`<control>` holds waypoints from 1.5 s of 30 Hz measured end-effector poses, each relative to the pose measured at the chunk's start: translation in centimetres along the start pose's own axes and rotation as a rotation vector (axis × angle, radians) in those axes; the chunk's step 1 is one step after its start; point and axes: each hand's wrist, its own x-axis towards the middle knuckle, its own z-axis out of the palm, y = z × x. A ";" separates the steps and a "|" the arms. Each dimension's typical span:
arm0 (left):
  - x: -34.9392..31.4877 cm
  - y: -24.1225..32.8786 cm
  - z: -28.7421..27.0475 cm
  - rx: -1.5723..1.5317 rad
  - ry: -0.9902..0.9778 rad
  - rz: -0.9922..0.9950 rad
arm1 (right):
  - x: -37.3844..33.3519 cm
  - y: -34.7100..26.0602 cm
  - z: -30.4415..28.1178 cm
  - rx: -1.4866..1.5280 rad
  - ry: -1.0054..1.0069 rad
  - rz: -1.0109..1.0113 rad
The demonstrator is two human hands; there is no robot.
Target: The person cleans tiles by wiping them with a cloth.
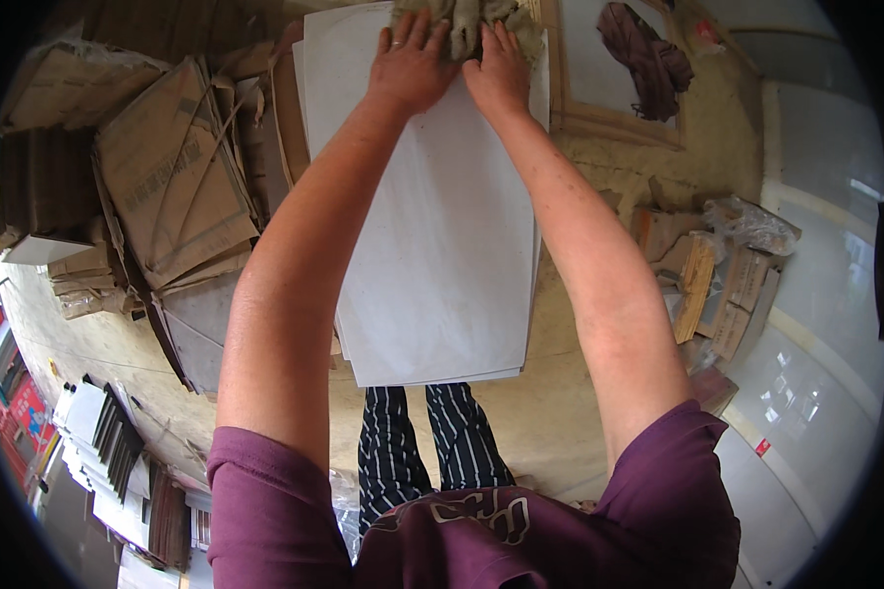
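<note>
Cloth (468, 27) under the fingers (422, 29): olive-beige. Panel (452, 245) bodyward of them: plain white, faint grey smears. Right of fingers: dark purplish-brown rag (646, 59), dull yellow-tan floor (727, 147). Left of them: tan cardboard (177, 167), darker print. Farthest bodyward from fingers: black trousers (393, 442), white stripes; plum shirt (275, 501), pale-outlined print.

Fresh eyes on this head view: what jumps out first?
The stacked white sheets in the middle, with the left grip and right grip on a rumpled olive cloth at their far end. Next, the dark cloth lying on a pale framed panel at upper right, and the brown cardboard at left.
</note>
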 end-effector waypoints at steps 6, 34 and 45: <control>-2.7 -7.5 -1.6 0.145 0.042 -0.195 | 0.1 -5.0 0.7 -0.050 -0.177 -0.158; -22.6 4.5 -7.0 -0.144 -0.239 -0.239 | -7.5 -6.0 -4.3 0.002 -0.237 0.195; -23.8 4.7 -5.6 -0.249 -0.224 -0.258 | -3.9 -16.3 4.9 0.093 -0.090 -0.255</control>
